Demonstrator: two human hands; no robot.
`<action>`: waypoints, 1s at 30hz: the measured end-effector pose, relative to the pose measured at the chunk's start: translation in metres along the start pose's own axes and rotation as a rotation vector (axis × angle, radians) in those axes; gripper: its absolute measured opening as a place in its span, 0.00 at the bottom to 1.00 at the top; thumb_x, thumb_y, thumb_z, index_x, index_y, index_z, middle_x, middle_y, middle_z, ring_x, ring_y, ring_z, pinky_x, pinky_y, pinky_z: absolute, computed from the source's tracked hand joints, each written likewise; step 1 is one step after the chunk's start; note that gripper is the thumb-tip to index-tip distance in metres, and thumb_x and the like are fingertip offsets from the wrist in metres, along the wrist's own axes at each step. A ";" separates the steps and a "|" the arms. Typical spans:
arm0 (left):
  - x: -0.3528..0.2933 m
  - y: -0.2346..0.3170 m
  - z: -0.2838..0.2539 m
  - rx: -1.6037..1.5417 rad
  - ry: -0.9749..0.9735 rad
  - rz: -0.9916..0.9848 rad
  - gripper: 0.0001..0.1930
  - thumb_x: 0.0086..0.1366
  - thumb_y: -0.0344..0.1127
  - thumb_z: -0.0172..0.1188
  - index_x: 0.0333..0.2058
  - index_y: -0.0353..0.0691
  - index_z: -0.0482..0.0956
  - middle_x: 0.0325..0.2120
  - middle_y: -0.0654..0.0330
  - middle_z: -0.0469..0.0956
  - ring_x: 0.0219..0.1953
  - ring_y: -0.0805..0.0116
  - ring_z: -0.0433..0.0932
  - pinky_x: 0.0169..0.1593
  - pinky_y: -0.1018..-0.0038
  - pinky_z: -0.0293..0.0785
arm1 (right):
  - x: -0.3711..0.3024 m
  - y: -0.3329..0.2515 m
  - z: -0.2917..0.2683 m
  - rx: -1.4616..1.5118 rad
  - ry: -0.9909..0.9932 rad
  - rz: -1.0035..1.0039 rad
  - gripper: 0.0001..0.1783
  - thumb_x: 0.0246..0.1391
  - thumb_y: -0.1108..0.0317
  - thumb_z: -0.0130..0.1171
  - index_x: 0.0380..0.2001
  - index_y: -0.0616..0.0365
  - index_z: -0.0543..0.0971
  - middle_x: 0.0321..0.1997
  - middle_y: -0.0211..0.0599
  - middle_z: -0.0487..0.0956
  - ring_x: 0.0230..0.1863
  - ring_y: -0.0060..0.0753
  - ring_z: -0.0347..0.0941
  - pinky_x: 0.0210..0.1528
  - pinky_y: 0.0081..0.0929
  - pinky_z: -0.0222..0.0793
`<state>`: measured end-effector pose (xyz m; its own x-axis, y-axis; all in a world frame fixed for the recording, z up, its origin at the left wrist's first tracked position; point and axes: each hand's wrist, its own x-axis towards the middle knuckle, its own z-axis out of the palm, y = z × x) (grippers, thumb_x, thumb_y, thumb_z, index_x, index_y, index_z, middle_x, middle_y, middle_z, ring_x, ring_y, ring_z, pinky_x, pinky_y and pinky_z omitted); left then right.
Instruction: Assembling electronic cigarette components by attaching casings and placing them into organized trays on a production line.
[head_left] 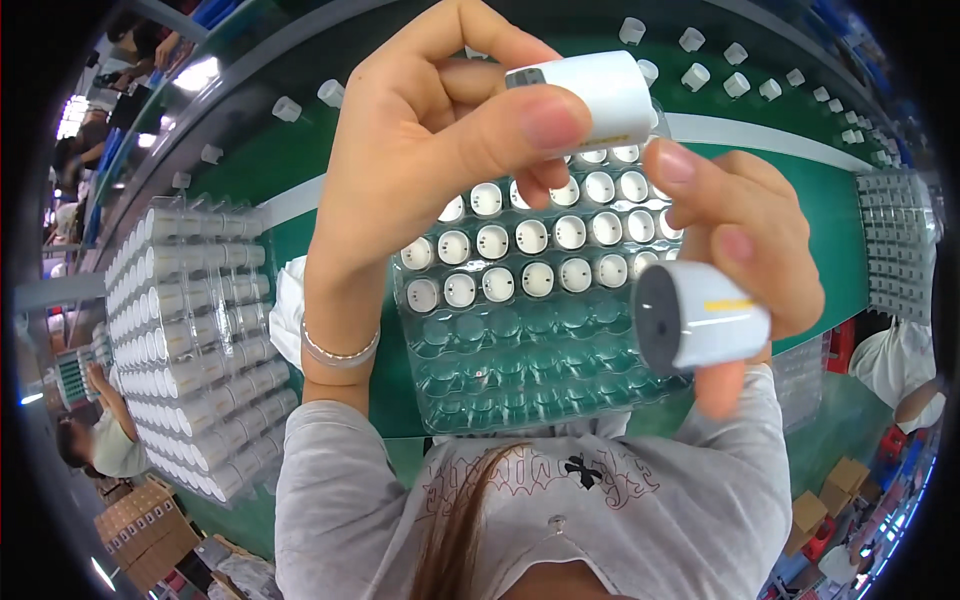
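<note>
Firstly, one white cylinder with a dark end cap (715,318), raised by the right side of the tray, gripped in the bent fingers of the person's right hand (750,225); one fingertip points toward the second piece, contact impossible to tell. Item: a second white cylinder with a grey patch (608,95), tilted, above the tray's far part, pinched between thumb and fingers of the left hand (425,135). Item, below both: one clear plastic tray (480,385), far rows of wells filled with hollow white pieces (531,237), open ends up; near rows showing green through the plastic. At the person's left: one tall stack of clear trays (215,345), packed with white cylinders lying sideways. At the right, farther off: another tray stack (897,250), holding pale pieces. Beyond the tray: a green belt carrying scattered small white pieces (737,85).
</note>
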<state>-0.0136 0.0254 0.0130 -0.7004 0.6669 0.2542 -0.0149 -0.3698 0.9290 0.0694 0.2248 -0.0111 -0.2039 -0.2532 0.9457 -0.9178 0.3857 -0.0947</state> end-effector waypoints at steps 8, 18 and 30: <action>0.002 0.012 0.016 -0.205 0.063 -0.192 0.14 0.59 0.29 0.63 0.37 0.31 0.65 0.27 0.45 0.79 0.23 0.68 0.80 0.28 0.78 0.78 | -0.004 0.013 0.003 -0.089 -0.059 -0.121 0.37 0.58 0.35 0.39 0.47 0.63 0.69 0.41 0.63 0.79 0.14 0.23 0.64 0.15 0.19 0.57; 0.050 -0.040 -0.023 -0.080 -0.625 0.542 0.11 0.63 0.33 0.59 0.34 0.34 0.65 0.25 0.45 0.79 0.22 0.64 0.80 0.25 0.73 0.79 | 0.001 0.017 -0.014 0.006 -0.223 -0.092 0.21 0.58 0.67 0.52 0.52 0.66 0.67 0.51 0.77 0.69 0.25 0.35 0.75 0.26 0.25 0.70; 0.007 0.002 0.014 0.024 0.008 -0.100 0.15 0.65 0.41 0.57 0.32 0.33 0.70 0.21 0.49 0.80 0.18 0.65 0.80 0.23 0.77 0.76 | 0.006 0.053 -0.042 -0.132 0.094 0.753 0.18 0.59 0.63 0.54 0.46 0.66 0.73 0.37 0.42 0.79 0.27 0.19 0.72 0.27 0.16 0.67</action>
<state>-0.0085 0.0388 0.0208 -0.7019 0.6946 0.1577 -0.0683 -0.2860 0.9558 0.0337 0.2809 0.0021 -0.7224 0.1933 0.6640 -0.4936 0.5284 -0.6908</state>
